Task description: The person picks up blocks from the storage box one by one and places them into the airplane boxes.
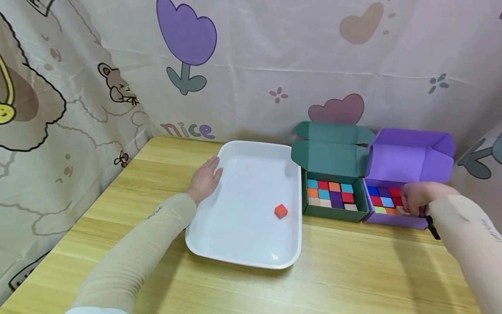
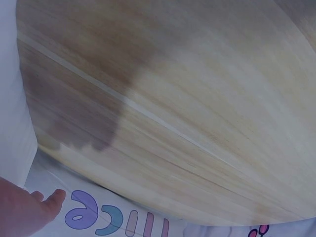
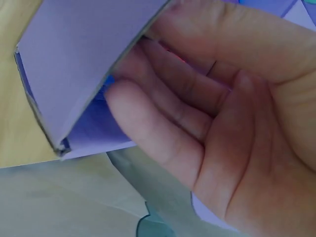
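Observation:
My left hand (image 1: pixel 205 179) rests on the left rim of a white tray (image 1: pixel 243 244), its fingers straight. A red cube (image 1: pixel 280 211) sits in the tray, towards the right. My right hand (image 1: pixel 425 197) reaches into a purple box (image 1: pixel 396 220) of coloured cubes, fingers bent down among them at the right side. In the right wrist view the hand (image 3: pixel 212 108) has bent fingers, and the box wall (image 3: pixel 89 59) hides the tips of thumb and forefinger. Whether they pinch a cube cannot be seen. A pale cube (image 1: pixel 403 210) shows by the fingertips.
Between tray and purple box stands a green box (image 1: pixel 333 216), lid raised, holding rows of coloured cubes. The purple lid (image 1: pixel 400 159) also stands up, against a printed cloth (image 1: pixel 251 78) behind the wooden table (image 1: pixel 353 270). A dark object (image 1: pixel 433 229) shows beneath my right wrist.

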`<state>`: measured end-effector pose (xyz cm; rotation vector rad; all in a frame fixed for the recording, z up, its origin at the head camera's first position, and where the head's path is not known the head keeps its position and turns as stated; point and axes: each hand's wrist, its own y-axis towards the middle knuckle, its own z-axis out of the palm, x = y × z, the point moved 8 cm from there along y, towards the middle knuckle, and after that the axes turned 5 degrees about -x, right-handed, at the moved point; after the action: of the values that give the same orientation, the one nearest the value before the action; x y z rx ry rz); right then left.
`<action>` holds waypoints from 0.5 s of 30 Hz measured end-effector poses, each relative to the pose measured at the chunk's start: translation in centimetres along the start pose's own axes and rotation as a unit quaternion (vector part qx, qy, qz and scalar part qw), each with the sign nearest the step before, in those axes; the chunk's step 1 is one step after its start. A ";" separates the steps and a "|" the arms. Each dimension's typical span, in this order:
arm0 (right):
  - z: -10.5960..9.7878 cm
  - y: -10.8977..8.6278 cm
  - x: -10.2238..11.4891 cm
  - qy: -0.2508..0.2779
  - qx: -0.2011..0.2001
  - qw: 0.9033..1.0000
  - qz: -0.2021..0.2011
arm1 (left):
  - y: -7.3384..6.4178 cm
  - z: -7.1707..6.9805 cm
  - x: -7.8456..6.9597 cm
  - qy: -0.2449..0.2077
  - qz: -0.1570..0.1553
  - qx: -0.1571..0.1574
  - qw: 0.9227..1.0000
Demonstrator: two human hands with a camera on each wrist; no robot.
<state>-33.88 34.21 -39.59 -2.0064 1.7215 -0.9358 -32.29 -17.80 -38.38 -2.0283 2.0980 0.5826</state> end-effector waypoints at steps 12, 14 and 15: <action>0.3 0.5 -0.6 0.002 -0.034 0.999 -0.007 | -0.1 -0.1 0.1 -0.007 -0.009 0.003 1.000; 0.1 0.6 -0.3 -0.036 -0.049 0.998 -0.021 | -0.1 -0.1 0.1 -0.007 -0.007 0.002 1.000; 0.0 0.6 0.0 -0.050 -0.055 0.997 -0.027 | -0.2 -0.1 0.1 -0.007 -0.006 0.001 1.000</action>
<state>-34.39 34.09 -39.97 -2.1412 1.7064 -0.7573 -32.14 -17.92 -38.39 -2.0281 2.0767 0.5896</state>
